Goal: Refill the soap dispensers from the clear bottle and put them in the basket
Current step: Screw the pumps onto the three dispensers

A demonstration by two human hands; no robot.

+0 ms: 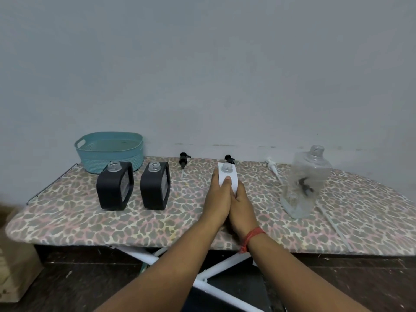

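Both my hands wrap fingers around the open white dispenser, frame centre; squeezing unevenly could tip it.

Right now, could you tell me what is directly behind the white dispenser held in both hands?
A black pump head lies on the ironing board just behind the white dispenser. Its tube is hidden by the dispenser and both hands.
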